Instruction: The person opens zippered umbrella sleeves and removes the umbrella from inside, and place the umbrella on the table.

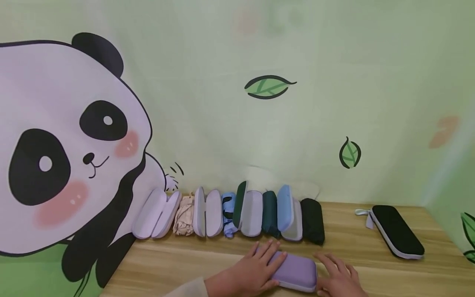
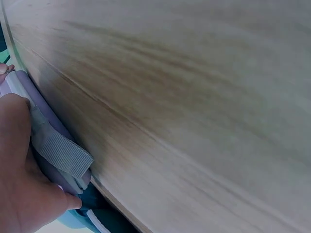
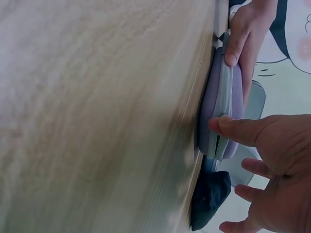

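A purple zip case (image 1: pixel 297 270) lies on the table in front of me, with a pale zipper band round its side. My left hand (image 1: pixel 256 268) holds its left end, fingers over the top and thumb along the near side. A grey fabric strap (image 2: pixel 63 150) hangs from that end in the left wrist view. At the other end is my right hand (image 1: pixel 339 276), its fingers spread past the case. In the right wrist view the right thumb (image 3: pixel 238 128) lies at the zipper, where a narrow dark gap shows near the corner.
Behind the purple case stands a row: open glasses cases in lilac (image 1: pixel 150 218), dark green (image 1: pixel 241 202) and blue (image 1: pixel 285 208), among folded bundles in beige (image 1: pixel 184 216), blue, teal (image 1: pixel 270 212) and black (image 1: pixel 313 220). A black zip case (image 1: pixel 397 231) lies at right. A panda-printed backdrop rises behind.
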Motion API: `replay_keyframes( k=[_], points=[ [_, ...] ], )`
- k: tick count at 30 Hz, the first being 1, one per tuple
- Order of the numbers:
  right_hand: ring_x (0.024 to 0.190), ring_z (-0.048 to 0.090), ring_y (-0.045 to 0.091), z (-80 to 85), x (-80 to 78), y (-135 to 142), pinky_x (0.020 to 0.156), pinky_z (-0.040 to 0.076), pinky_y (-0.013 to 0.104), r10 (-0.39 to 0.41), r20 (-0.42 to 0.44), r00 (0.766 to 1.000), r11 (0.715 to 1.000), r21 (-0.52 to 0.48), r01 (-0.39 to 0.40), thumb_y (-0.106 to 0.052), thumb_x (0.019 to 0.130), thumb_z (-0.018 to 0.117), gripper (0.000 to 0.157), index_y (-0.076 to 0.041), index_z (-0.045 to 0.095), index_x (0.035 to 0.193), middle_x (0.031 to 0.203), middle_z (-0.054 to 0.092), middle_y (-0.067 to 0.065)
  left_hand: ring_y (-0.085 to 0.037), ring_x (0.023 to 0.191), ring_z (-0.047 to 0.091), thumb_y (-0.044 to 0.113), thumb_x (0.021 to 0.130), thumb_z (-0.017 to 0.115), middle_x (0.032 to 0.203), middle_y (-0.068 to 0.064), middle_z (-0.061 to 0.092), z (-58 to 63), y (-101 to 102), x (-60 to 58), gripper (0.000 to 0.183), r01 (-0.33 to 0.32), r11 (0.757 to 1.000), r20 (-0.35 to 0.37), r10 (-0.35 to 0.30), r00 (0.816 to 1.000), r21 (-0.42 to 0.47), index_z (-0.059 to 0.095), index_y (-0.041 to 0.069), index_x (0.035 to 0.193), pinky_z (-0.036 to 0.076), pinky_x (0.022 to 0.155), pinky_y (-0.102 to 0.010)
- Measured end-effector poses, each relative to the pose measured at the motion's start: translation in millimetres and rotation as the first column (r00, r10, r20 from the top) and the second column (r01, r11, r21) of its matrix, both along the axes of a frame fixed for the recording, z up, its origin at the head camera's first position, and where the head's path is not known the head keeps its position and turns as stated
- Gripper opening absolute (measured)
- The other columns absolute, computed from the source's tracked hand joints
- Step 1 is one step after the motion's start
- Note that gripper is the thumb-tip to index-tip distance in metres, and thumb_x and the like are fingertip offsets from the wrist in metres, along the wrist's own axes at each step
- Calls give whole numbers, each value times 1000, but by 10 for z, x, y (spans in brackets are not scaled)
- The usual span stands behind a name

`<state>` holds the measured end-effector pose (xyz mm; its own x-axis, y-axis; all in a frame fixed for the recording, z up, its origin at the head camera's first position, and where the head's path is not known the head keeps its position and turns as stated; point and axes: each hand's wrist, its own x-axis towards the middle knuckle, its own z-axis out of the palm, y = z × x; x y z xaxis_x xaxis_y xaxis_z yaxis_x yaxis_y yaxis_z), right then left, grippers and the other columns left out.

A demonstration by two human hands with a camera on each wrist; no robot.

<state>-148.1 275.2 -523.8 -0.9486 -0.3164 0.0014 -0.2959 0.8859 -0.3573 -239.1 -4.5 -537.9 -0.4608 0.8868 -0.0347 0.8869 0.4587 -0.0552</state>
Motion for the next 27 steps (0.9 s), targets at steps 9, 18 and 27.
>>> replay_keyframes(
  k=[9, 18, 27],
  points=[
    [133, 36, 51, -5, 16, -174, 90, 33, 79, 18, -65, 998, 999, -35, -21, -18, 85, 81, 29, -33, 63, 67, 153, 40, 14, -34, 153, 24, 56, 107, 28, 167, -16, 21, -3, 4, 39, 69, -75, 997, -17, 76, 997, 11, 17, 19, 164, 33, 114, -58],
    [132, 38, 50, -7, -53, -329, 88, 36, 76, 7, -118, 993, 998, -55, -13, -18, 83, 83, 24, -28, 67, 69, 150, 45, 16, -33, 148, 34, 55, 107, 35, 161, -16, 32, 19, 80, 151, 66, -137, 990, -90, 140, 986, 36, 27, 18, 161, 38, 110, -58],
    [134, 38, 48, -8, -81, -381, 91, 34, 75, -25, -129, 991, 999, -39, 20, -19, 82, 83, 23, -30, 67, 69, 149, 48, 14, -35, 150, 29, 57, 105, 40, 163, -18, 29, -54, 123, 143, 72, -143, 988, -51, 146, 988, 57, 25, 17, 162, 37, 109, -59]
  ],
)
